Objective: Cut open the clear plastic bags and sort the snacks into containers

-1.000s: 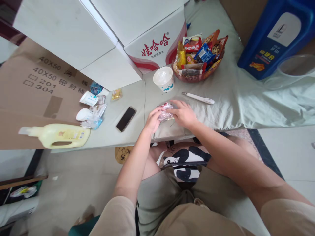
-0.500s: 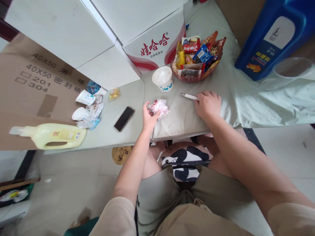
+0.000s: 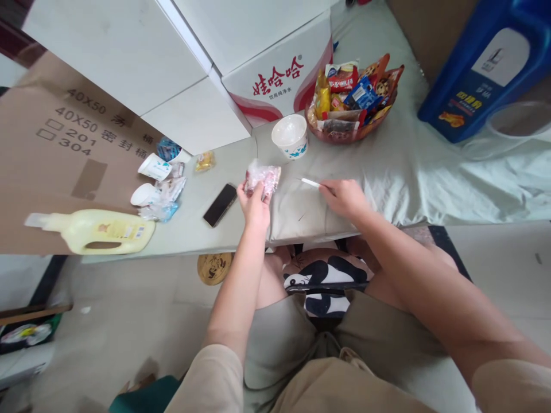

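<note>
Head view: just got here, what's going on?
A person's left hand holds a crinkly pink-and-clear plastic packet. The right hand grips a slim white pen-shaped tool, pointing toward the packet without touching it. Beyond them, a white paper cup with blue print stands upright beside a reddish translucent bowl of wrapped snacks.

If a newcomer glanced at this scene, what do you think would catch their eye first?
Most likely the reddish translucent bowl heaped with colourful snack packets, just right of the white paper cup with blue print. The big blue plastic jug at the picture's upper right also stands out. Nearer the viewer, the left hand holds a crinkled pink-and-clear plastic packet, and the right hand a slim white pen-shaped tool.
</note>
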A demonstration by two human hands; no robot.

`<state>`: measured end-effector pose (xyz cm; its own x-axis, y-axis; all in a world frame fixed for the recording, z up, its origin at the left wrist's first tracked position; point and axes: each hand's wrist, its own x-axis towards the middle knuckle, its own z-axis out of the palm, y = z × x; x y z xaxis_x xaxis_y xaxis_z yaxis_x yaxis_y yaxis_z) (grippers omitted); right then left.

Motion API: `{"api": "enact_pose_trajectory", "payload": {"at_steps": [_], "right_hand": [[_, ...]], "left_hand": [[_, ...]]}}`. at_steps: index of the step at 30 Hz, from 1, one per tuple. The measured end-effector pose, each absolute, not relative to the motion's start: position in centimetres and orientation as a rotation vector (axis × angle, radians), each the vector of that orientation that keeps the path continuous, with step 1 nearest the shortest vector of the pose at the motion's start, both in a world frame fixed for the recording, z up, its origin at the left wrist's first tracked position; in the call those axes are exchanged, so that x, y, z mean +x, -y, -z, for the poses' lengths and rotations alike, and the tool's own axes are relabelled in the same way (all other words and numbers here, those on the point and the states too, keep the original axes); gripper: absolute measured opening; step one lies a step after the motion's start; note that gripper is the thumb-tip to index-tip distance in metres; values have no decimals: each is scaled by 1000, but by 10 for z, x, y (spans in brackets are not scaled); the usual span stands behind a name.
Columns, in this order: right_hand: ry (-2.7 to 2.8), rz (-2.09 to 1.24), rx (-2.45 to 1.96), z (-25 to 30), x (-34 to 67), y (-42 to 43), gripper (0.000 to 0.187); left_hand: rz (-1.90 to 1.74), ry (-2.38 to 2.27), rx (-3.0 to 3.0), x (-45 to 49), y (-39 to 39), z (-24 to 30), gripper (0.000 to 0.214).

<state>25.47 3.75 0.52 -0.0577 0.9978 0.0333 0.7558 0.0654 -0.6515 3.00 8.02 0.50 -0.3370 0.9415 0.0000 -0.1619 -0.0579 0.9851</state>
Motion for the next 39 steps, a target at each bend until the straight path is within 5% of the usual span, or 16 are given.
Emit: {"api": "enact_pose_trajectory", "payload": {"at_steps": [6,16,24,29,36,39], "right_hand": [[1713,-342,-1984,-7,274,-41,39],[2084,-604,-1212,17,238,-31,65],[1979,-708,-1024,11,247,-36,20],[1766,-827,-1189,11,253,-38,10],[1465,-577,-1455,15,255,-38,64],[1369,-286,-1617,3,259,-31,69]], "left_hand": [[-1136,-1501,1387,32,-68,0,43],[-1102,-1488,1372,37,-73,-8,27],[-1287,-1501,1026,17,-65,-15,18],[-1329,-1544,1029,-2,-63,-8,20],[-1176,-1639,1544,-12,-56,-9,29],[-1010,-1494,1877,-3,-55,-13,47]]}}
